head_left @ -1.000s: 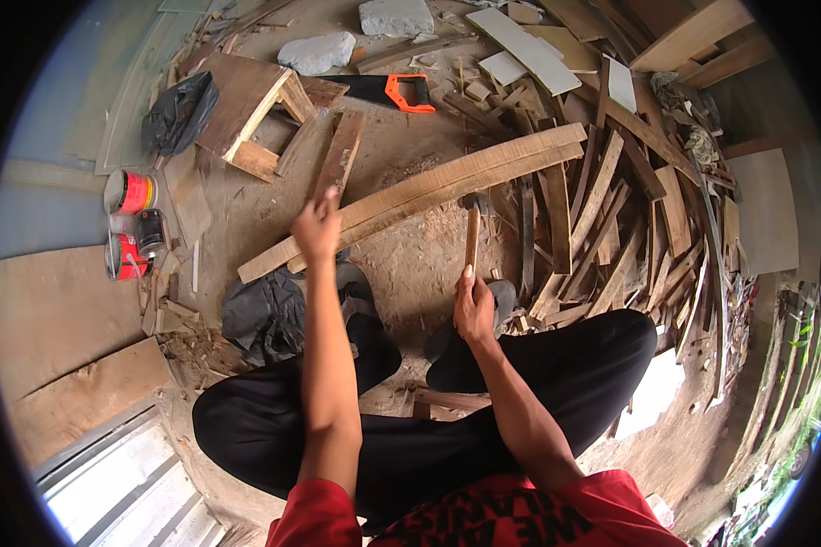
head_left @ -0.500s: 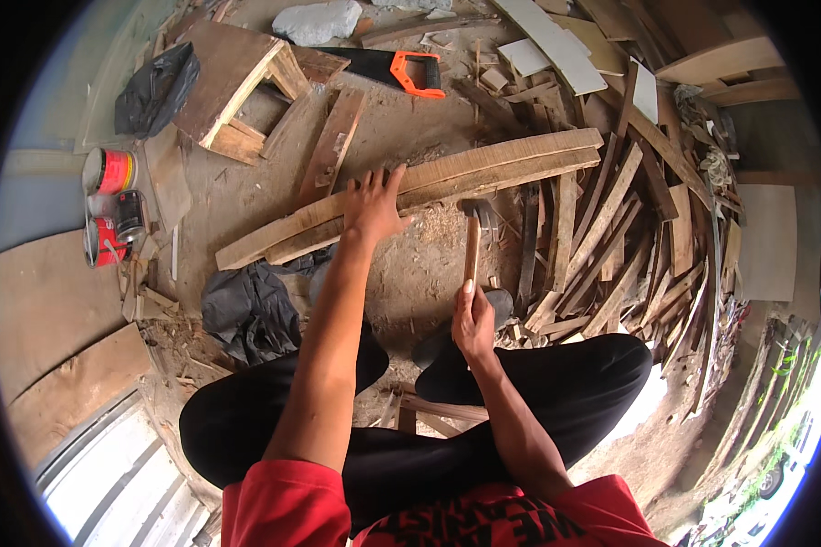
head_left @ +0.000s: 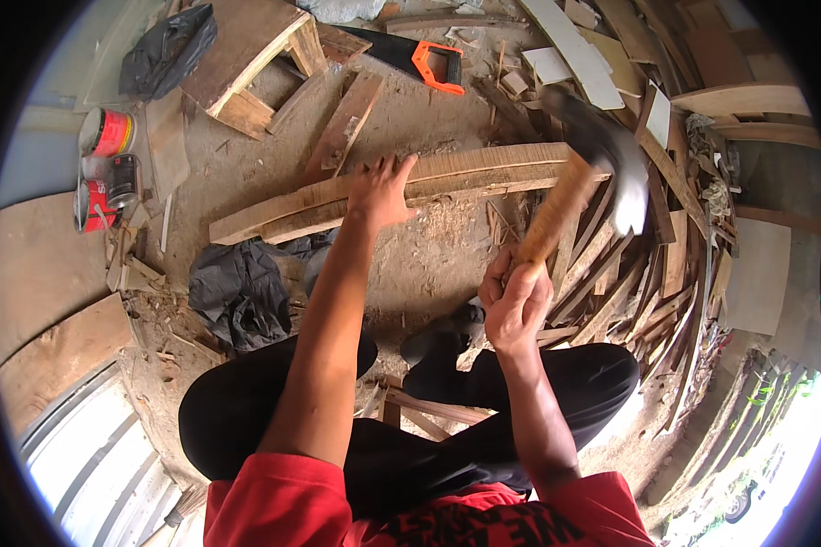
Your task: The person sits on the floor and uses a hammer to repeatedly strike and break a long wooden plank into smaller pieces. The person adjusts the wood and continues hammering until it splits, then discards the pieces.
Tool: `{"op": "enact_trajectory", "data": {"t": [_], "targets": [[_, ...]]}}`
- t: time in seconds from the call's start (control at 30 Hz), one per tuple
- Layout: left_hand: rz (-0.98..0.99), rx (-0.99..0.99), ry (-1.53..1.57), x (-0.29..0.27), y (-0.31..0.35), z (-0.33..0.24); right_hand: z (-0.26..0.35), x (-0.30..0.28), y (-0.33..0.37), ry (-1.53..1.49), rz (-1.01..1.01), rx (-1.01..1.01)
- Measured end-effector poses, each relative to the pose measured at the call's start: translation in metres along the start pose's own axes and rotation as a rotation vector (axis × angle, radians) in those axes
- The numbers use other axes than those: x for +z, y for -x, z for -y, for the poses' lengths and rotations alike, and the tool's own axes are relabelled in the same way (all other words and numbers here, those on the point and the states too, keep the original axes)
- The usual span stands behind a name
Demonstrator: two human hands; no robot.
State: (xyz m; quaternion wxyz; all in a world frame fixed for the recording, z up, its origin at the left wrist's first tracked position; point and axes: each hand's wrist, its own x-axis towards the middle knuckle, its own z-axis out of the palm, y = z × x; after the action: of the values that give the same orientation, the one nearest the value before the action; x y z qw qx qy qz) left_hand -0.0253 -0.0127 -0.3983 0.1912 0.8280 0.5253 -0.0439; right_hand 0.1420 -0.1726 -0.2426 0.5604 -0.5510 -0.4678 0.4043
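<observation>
Two long wooden pieces [head_left: 483, 169] lie side by side, slanting from lower left to upper right in front of me. My left hand [head_left: 379, 193] grips across them near the middle, its fingers over the far side and its thumb at the near edge. Closed round a wooden handle, my right hand [head_left: 517, 299] holds a hammer [head_left: 556, 214] raised on the right. The hammer's dark metal head is blurred and covers the right end of the pieces from view.
A handsaw [head_left: 438, 68] with an orange-and-black handle lies beyond the wood. Scrap planks [head_left: 602, 264] are heaped at right. At left are a wooden box frame [head_left: 246, 55], paint cans [head_left: 109, 132] and a black plastic bag [head_left: 237, 292]. A small wooden frame [head_left: 433, 410] stands between my legs.
My right hand has lifted the hammer from low beside the wood, up and to the right. My left hand stays on the wooden pieces. The whole view has shifted slightly.
</observation>
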Motion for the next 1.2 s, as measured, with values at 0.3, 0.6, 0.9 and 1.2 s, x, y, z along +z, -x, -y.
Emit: {"op": "enact_trajectory", "data": {"t": [0.3, 0.6, 0.9, 1.2], "targets": [[-0.020, 0.061, 0.020, -0.005, -0.012, 0.006, -0.090, -0.065, 0.109, 0.274, -0.231, 0.517], [-0.185, 0.045, 0.189, 0.013, -0.010, 0.016, -0.131, -0.025, 0.087, 0.485, 0.015, 0.444], [-0.374, 0.090, 0.092, 0.010, -0.007, 0.013, -0.138, -0.023, 0.070, 0.681, 0.125, 0.413], [-0.290, 0.073, 0.150, 0.012, -0.013, 0.017, -0.075, 0.000, 0.034, 0.324, 0.070, 0.016]]}}
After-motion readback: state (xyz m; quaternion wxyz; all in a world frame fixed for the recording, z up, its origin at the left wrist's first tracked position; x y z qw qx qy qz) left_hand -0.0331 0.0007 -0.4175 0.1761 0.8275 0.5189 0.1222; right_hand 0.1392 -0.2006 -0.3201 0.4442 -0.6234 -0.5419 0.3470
